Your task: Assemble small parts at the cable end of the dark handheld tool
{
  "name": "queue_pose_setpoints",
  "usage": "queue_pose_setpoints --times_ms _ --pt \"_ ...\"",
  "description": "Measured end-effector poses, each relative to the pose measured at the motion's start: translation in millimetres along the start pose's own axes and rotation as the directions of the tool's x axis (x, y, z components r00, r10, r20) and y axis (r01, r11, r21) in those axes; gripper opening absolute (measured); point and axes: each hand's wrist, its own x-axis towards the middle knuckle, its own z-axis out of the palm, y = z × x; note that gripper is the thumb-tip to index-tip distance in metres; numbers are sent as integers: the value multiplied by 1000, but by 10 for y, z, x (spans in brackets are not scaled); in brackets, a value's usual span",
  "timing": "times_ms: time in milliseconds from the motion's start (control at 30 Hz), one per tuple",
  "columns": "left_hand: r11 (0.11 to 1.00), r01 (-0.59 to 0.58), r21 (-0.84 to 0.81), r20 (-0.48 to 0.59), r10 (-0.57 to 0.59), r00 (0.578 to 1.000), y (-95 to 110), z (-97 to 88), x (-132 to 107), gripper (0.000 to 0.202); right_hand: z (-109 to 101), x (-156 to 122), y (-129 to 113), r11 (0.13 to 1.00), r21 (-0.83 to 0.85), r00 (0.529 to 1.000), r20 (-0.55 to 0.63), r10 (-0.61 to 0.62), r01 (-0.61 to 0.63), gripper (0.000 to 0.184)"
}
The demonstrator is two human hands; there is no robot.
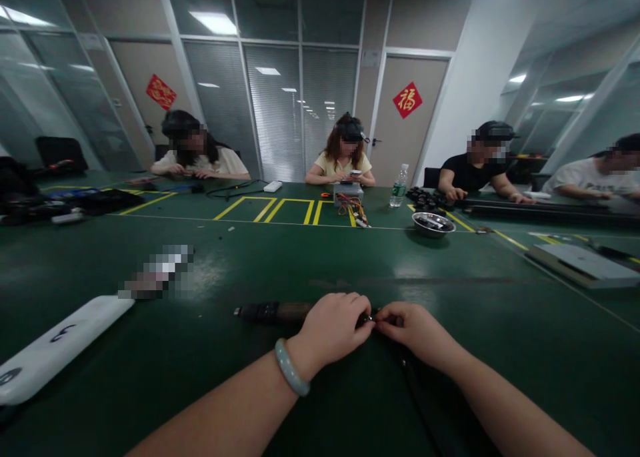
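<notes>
My left hand [334, 329], with a pale green bangle [291, 367] at the wrist, is closed in a pinch, its fingertips around a small shiny metal part [370, 318]. From the other side, the thumb and forefinger of my right hand [417, 331] pinch the same spot. A dark cylindrical tool [280, 312], shaped like an electric screwdriver, lies across the table behind my left hand, which hides its right end. Below my right hand, a black cable [417, 397] runs toward the near edge. The exact kind of the metal part is too small to tell.
On the green table [240, 390], a long white device [70, 343] lies at left. Farther off stand a metal bowl [433, 224] with dark pieces, a water bottle [399, 189] and a grey box [349, 193] with wires. A flat pale case [585, 265] is at right. Several people sit opposite.
</notes>
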Motion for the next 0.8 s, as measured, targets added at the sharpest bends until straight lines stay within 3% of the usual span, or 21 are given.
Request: queue_pose_setpoints --times_ms 233,800 --pt "999 -49 12 37 49 998 1 -24 6 13 -3 -3 -6 1000 -19 1000 4 -3 3 16" --pt "1000 11 18 15 -11 1000 21 -17 8 15 -10 10 -12 1000 -18 1000 14 5 -5 17"
